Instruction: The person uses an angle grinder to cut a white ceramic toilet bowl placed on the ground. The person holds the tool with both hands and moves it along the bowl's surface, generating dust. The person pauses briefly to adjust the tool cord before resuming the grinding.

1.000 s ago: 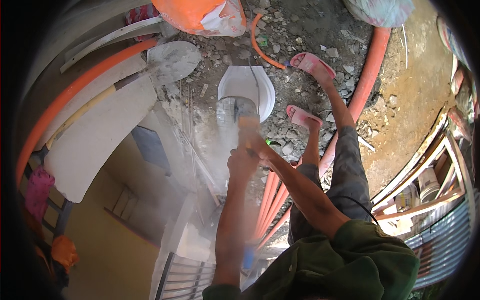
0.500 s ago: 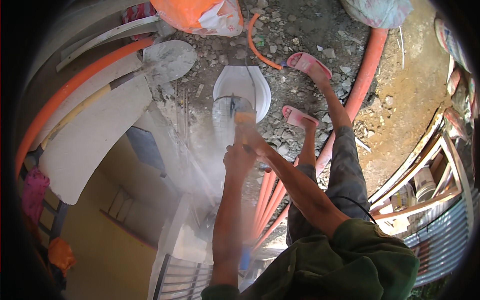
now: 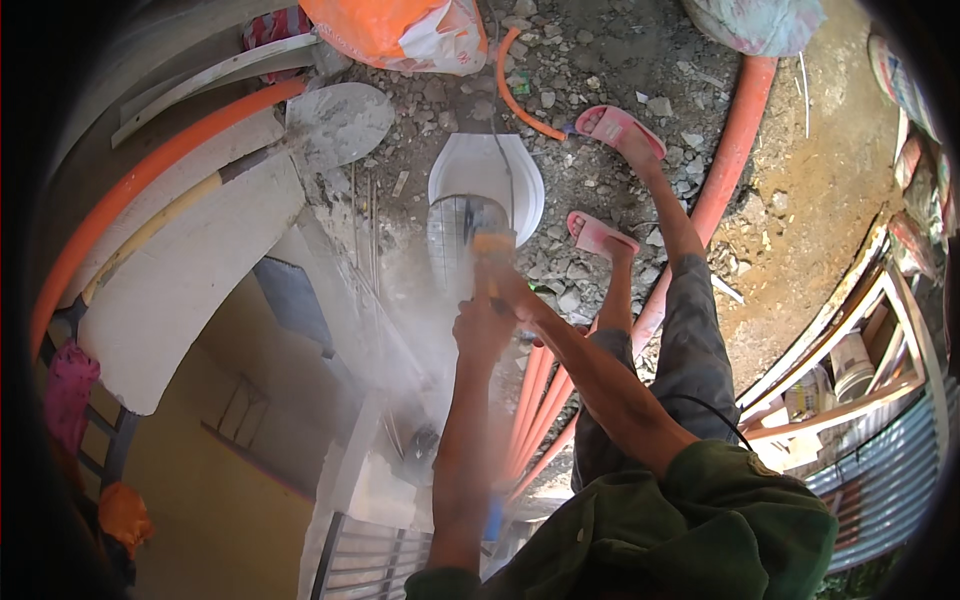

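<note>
An orange angle grinder [image 3: 494,243] is in both my hands, its front end over a tile with grid lines [image 3: 446,232]. My left hand [image 3: 483,325] wraps round its near part, and my right hand [image 3: 515,292] closes on it just ahead and to the right. Pale dust hides much of the tile's near side and blurs the grinder's disc. Beneath the tile's far edge is a white toilet bowl [image 3: 478,160], lying on the rubble. A dark cord runs across the bowl toward the grinder.
Orange pipes [image 3: 537,395] lie beside my left forearm; a thick orange pipe [image 3: 738,130] runs past my legs. Left of the bowl rests a dusty shovel [image 3: 340,122]. An orange sack [image 3: 400,35] sits at the far side. Broken stone covers the ground around my pink slippers [image 3: 603,232].
The grinder and both hands have shifted slightly nearer to me and right. More of the tile's grid shows, and the dust cloud has changed shape.
</note>
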`<state>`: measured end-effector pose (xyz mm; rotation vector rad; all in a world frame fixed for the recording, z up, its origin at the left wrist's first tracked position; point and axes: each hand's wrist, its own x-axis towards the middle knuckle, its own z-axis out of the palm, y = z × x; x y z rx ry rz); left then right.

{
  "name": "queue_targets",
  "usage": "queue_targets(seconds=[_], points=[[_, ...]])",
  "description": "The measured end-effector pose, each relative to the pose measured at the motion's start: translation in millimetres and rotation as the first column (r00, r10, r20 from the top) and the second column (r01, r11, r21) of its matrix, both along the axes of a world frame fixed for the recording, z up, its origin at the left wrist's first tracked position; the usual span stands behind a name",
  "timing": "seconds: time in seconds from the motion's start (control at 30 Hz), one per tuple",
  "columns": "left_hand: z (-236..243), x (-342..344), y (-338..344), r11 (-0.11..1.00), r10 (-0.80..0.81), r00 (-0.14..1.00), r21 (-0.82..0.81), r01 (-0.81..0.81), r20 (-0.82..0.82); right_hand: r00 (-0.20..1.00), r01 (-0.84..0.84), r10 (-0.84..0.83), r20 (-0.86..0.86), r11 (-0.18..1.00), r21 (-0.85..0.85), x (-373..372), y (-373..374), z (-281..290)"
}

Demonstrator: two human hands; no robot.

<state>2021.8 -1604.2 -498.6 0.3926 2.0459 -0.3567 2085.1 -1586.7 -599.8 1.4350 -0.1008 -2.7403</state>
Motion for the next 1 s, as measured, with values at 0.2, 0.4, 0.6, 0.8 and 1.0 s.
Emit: queue_targets(seconds=[0.2,0.4,0.6,0.8,1.0], points=[[2,2,-9,1.0,0.019,1.0,-0.005,-0.018,0.01,1.0,-0.017,0.016,0.025,1.0,0.009,2,-12,0],[2,6,-21,1.0,0.013,1.0,0.014,-0.013,-0.011,0.998,-0.056,0.055,0.021,0.998,0.034,5,-13,8],[2,9,-30,0.998,-0.034,0.998,0.056,0.037,-0.045,0.999,-0.045,0.044,0.03,0.998,0.041,7,-24,5],[2,11,-34,0.999,-0.034,0.998,0.032,0.036,-0.043,0.999,-0.046,0.046,-0.005,0.997,0.065,11,-39,-3],[-2,13,-48,0.999,-0.036,0.998,0.022,0.037,-0.046,1.0,-0.025,0.025,-0.002,0.998,0.049,11,-47,-1]])
